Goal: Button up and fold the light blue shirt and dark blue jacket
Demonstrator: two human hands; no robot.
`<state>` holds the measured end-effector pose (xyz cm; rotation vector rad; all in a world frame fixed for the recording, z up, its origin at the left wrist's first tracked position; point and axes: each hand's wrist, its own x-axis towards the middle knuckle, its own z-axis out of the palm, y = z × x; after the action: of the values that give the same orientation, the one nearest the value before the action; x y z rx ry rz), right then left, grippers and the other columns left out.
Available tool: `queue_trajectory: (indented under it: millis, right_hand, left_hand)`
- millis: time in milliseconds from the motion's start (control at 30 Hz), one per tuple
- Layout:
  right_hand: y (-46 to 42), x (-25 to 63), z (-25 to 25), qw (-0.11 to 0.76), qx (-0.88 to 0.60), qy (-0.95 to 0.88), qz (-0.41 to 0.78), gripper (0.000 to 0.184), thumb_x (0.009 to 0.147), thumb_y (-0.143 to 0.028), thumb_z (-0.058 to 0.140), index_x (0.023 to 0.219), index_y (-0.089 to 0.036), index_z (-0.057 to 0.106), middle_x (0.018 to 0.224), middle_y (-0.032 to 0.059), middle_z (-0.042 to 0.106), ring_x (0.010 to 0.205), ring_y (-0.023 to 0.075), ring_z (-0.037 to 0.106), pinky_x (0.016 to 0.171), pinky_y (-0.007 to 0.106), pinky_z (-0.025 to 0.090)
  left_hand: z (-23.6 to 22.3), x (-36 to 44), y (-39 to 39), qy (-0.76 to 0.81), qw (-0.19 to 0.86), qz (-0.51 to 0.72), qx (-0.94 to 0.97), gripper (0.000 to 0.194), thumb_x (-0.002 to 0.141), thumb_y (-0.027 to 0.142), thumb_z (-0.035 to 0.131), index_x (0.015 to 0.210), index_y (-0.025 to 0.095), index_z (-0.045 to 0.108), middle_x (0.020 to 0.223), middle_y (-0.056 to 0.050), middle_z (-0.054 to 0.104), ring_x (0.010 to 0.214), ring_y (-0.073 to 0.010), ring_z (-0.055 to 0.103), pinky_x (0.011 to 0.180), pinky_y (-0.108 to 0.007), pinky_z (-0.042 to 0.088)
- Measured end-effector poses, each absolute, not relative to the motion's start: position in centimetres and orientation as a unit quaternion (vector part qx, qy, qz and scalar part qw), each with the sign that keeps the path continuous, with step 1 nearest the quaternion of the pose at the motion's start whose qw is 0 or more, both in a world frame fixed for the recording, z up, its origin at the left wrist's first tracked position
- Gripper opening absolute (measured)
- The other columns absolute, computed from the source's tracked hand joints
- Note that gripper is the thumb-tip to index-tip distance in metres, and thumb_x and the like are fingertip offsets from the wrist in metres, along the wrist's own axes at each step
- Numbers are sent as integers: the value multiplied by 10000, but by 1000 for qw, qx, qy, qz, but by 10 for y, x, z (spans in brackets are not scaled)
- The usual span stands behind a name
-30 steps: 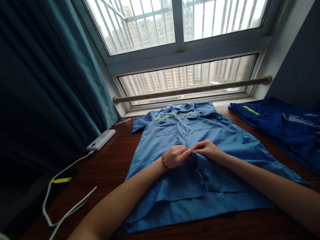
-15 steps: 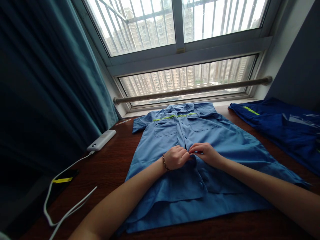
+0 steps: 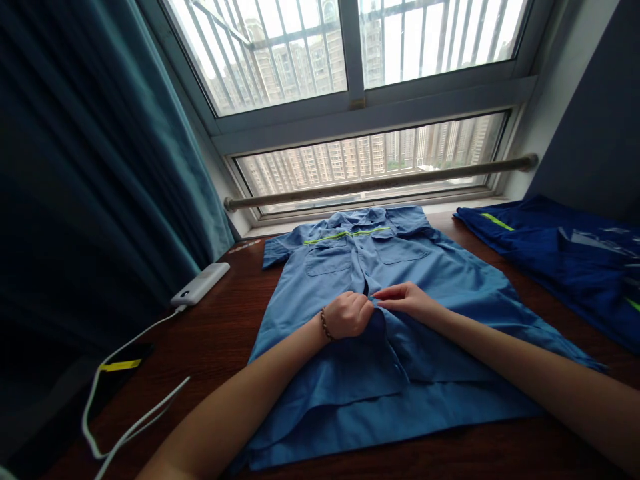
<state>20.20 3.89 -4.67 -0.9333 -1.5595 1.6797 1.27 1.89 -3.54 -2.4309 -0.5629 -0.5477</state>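
Observation:
A light blue short-sleeved shirt lies spread on a dark wooden table, collar toward the window, with a yellow-green stripe across the chest pockets. At the middle of its front placket, my left hand is closed on one edge of the cloth, a braided bracelet on its wrist. My right hand pinches the placket just beside it, fingertips almost meeting the left ones. Between them the placket gapes a little above the fingers. Any button under the fingertips is hidden. Below the hands, the front panels hang loosely parted.
Dark blue folded clothing lies on the right of the table. At left are a white power bank with a white cable and a dark item with a yellow strip. A curtain and a barred window stand behind.
Both hands stay at the placket, shifted very slightly left in view. The right fingers have straightened somewhat, and the cloth gap above the hands shows more. The lower front panel has folded over slightly.

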Motion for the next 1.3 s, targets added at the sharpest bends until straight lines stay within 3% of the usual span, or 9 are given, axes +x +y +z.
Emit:
queue_trajectory:
  millis: [200, 400, 700, 933, 1033, 1167, 1300]
  right_hand:
    - [35, 201, -46, 384, -370, -591, 606, 340, 521, -340, 735, 777, -130, 658, 741, 25, 668, 711, 163, 606, 745, 300, 462]
    - [30, 200, -43, 405, -373, -636, 541, 283, 595, -376, 680, 729, -126, 666, 717, 36, 664, 698, 166, 600, 706, 281, 460]
    - [17, 197, -36, 450, -371, -717, 381, 146, 716, -281, 586, 772, -186, 683, 756, 25, 677, 702, 174, 622, 686, 281, 494]
    - [11, 197, -34, 463, -343, -765, 288, 153, 763, -207, 539, 813, -206, 684, 814, 19, 677, 756, 167, 620, 726, 275, 487]
    - [11, 195, -36, 466, -327, -772, 283, 180, 772, -191, 524, 868, -210, 675, 882, 24, 666, 823, 164, 608, 789, 282, 473]
    - [13, 194, -39, 471, -337, -762, 290, 186, 768, -192, 521, 872, -205, 675, 903, 34, 658, 844, 164, 602, 813, 289, 465]
    - [21, 198, -36, 448, -367, -756, 306, 176, 762, -213, 517, 835, -205, 677, 866, 30, 660, 817, 164, 603, 781, 285, 470]
  left_hand:
    - [-34, 9, 21, -209, 275, -189, -919, 218, 857, 142, 303, 760, 114, 496, 626, -37, 516, 567, -130, 505, 519, -256, 408]
    - [-29, 6, 23, -193, 212, -188, -939, 211, 871, 150, 303, 822, 106, 504, 680, -48, 554, 642, -125, 543, 581, -236, 452]
    - [-38, 12, 19, -244, 255, -233, -906, 228, 858, 177, 326, 679, 142, 463, 563, -12, 504, 509, -118, 493, 471, -238, 406]
    - [-40, 16, 14, -309, 236, -249, -887, 242, 848, 235, 345, 658, 145, 466, 560, -27, 512, 496, -124, 499, 455, -242, 407]
    - [-39, 12, 17, -290, 185, -248, -906, 206, 845, 222, 344, 732, 131, 491, 644, -48, 553, 576, -128, 542, 515, -237, 448]
    - [-30, 2, 21, -238, 141, -239, -931, 207, 858, 189, 328, 887, 124, 523, 933, -108, 596, 781, -127, 584, 660, -234, 484]
    - [-10, -2, 20, -236, 143, -174, -945, 253, 850, 335, 390, 878, 159, 570, 1030, -92, 584, 840, -157, 583, 716, -285, 480]
